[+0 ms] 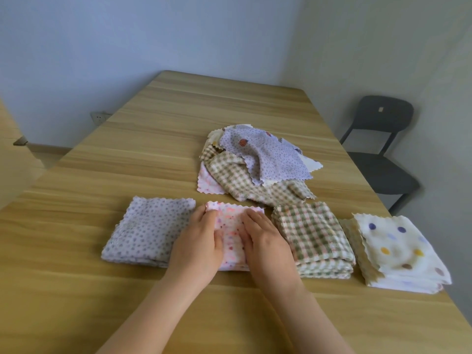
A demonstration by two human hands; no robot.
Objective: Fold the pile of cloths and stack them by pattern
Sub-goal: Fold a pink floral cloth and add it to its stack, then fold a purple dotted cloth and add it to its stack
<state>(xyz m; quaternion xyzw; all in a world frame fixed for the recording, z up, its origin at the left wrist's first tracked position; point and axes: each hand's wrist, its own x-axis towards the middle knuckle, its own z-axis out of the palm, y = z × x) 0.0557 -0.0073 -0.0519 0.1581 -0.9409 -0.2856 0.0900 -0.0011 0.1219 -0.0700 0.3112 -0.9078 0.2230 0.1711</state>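
The left hand (196,242) and right hand (267,242) are pressing flat, fingers straight, on the pink cloth (230,222) by the worktop's (153,139) near edge; I'd be smoothing outward, squaring corners.

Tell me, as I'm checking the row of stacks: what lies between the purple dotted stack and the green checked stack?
In the head view, the pink patterned stack lies there, with the left hand and right hand resting on it.
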